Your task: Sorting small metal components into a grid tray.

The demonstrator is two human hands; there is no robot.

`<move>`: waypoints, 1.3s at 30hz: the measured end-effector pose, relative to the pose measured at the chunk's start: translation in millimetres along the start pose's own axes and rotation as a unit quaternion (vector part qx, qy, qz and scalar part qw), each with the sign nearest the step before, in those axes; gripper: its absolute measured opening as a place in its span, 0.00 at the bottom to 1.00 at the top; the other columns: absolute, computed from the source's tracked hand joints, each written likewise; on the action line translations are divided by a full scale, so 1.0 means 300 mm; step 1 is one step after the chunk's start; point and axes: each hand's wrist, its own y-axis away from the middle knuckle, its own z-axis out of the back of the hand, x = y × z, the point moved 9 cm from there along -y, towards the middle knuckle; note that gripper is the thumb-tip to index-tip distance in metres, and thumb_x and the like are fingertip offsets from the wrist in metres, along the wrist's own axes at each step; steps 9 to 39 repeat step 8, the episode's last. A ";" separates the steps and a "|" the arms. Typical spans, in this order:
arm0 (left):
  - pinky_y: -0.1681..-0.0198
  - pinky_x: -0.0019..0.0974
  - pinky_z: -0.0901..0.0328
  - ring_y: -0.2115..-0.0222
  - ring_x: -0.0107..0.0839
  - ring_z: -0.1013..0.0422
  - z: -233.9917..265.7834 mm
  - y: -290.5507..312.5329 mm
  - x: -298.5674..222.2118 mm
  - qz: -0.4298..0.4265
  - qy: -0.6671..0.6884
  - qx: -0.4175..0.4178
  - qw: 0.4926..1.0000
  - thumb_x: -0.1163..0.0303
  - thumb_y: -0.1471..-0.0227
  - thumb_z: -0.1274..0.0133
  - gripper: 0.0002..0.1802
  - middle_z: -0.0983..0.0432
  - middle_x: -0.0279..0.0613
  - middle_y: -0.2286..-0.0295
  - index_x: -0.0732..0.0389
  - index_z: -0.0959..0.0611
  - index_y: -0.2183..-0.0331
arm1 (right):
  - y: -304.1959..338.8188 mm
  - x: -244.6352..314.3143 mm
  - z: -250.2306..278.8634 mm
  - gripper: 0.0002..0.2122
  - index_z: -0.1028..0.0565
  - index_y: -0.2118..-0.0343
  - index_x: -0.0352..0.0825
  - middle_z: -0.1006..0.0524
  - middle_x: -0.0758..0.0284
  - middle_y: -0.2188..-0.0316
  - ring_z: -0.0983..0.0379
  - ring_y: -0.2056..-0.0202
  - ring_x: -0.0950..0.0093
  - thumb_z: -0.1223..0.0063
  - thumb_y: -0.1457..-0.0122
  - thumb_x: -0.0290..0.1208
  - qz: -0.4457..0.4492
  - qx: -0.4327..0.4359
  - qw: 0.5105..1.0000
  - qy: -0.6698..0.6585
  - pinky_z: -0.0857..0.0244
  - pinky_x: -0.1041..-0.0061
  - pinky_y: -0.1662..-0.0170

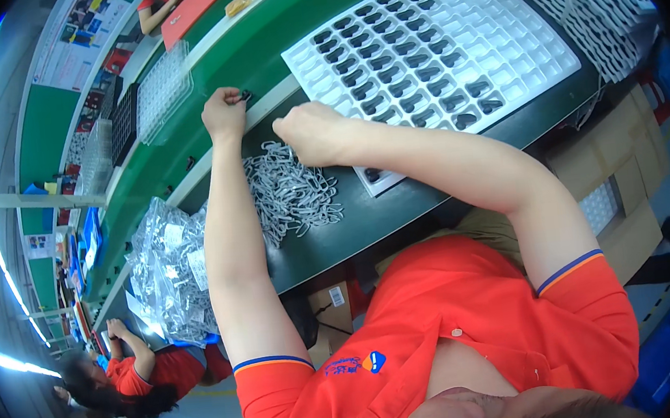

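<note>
My left hand [225, 114] is over the edge of the green belt, its fingers pinched on a small black part [245, 96]. My right hand [312, 134] is closed above the far end of a heap of grey metal clips [292, 193]; what its fingers hold, if anything, is hidden. Just right of that hand lies a white compartment tray [528, 66]. Black pieces [398, 68] sit in many of its left and middle pockets, while the pockets on its right side are bare.
Clear plastic bags of metal pieces [166, 267] lie left of my left forearm. Nested white trays [583, 3] rise at the far right. A green belt [261, 49] crosses beyond the bench. Below right stands a cardboard box [617, 171]. Another person [156, 375] works at lower left.
</note>
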 end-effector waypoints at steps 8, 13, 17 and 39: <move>0.59 0.38 0.28 0.66 0.37 0.20 0.118 0.084 -0.150 -0.014 0.154 -0.091 0.984 0.73 0.55 0.39 0.14 0.16 0.46 0.66 0.59 0.15 0.62 | -0.028 -0.059 0.044 0.07 0.17 0.71 0.36 0.18 0.56 0.66 0.20 0.58 0.57 0.43 0.55 0.24 0.028 0.002 0.992 -0.126 0.27 0.64 0.53; 0.59 0.38 0.28 0.66 0.37 0.20 0.118 0.084 -0.150 -0.014 0.154 -0.091 0.984 0.73 0.55 0.39 0.14 0.16 0.46 0.66 0.59 0.15 0.62 | -0.028 -0.059 0.044 0.07 0.17 0.71 0.36 0.18 0.56 0.66 0.20 0.58 0.57 0.43 0.55 0.24 0.028 0.002 0.992 -0.126 0.27 0.64 0.53; 0.59 0.38 0.28 0.66 0.37 0.20 0.118 0.084 -0.150 -0.014 0.154 -0.091 0.984 0.73 0.55 0.39 0.14 0.16 0.46 0.66 0.59 0.15 0.62 | -0.028 -0.059 0.044 0.07 0.17 0.71 0.36 0.18 0.56 0.66 0.20 0.58 0.57 0.43 0.55 0.24 0.028 0.002 0.992 -0.126 0.27 0.64 0.53; 0.59 0.38 0.28 0.66 0.37 0.20 0.118 0.084 -0.150 -0.014 0.154 -0.091 0.984 0.73 0.55 0.39 0.14 0.16 0.46 0.66 0.59 0.15 0.62 | -0.028 -0.059 0.044 0.07 0.17 0.71 0.36 0.18 0.56 0.66 0.20 0.58 0.57 0.43 0.55 0.24 0.028 0.002 0.992 -0.126 0.27 0.64 0.53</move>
